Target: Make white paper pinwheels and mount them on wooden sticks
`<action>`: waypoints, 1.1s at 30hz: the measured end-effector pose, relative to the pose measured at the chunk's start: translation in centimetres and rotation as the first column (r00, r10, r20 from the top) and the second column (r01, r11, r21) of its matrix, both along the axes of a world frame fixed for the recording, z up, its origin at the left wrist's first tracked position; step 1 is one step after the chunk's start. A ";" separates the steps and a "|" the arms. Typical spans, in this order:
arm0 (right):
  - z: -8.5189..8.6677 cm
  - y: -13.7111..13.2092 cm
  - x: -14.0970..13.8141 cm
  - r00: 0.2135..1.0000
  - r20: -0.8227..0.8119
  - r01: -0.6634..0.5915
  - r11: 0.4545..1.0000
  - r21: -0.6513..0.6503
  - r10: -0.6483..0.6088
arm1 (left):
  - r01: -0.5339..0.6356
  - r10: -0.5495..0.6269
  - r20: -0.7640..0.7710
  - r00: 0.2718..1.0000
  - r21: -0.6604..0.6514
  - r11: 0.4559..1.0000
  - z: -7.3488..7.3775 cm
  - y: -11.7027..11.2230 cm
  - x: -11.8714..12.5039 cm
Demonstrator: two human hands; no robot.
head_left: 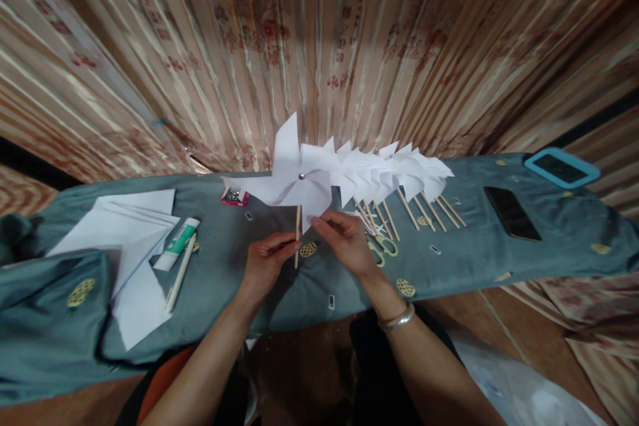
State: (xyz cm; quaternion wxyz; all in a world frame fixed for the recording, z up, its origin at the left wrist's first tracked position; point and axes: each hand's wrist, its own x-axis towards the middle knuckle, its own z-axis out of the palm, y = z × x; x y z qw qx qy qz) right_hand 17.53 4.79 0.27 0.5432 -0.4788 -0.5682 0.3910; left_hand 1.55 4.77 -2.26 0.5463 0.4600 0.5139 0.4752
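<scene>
A white paper pinwheel [289, 176] with a silver pin at its centre is held upright above the table. My left hand [269, 254] pinches its thin wooden stick [298, 223] between thumb and fingers. With thumb and forefinger, my right hand [344, 238] grips the tip of the pinwheel's lowest blade. Behind and to the right lies a row of finished-looking white pinwheels [394, 173], their sticks pointing toward me. Green-handled scissors [383, 249] rest just beyond my right hand, partly covered by the sticks. A small red box of pins [233, 196] stands left of the held pinwheel.
White paper sheets [134, 213] lie at the left, with a green-and-white glue stick [178, 243] and a white pen [180, 273] on them. A dark phone [512, 213] and a blue-framed device [562, 168] are at the right. Curtains [319, 46] hang behind the cloth-covered table [469, 253].
</scene>
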 end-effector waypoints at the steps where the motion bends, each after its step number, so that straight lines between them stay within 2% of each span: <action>1: 0.0 0.0 -0.1 1.000 0.007 -0.002 1.000 0.003 0.002 | 0.001 -0.001 -0.003 1.000 0.000 1.000 -0.1 0.0 0.0; 10: -0.2 0.1 -0.5 0.999 0.027 -0.021 1.000 0.011 0.021 | 0.030 -0.030 0.008 1.000 0.019 0.999 -0.8 0.0 -0.1; 27: -0.1 -0.2 -0.6 0.993 0.108 -0.058 0.998 0.015 0.056 | 0.001 -0.001 0.038 0.999 -0.018 1.000 -0.3 -0.1 0.1; 33: 0.0 -0.2 0.2 0.995 0.094 0.009 1.000 0.006 -0.009 | 0.018 -0.015 0.068 0.998 -0.047 0.999 0.2 -0.3 0.0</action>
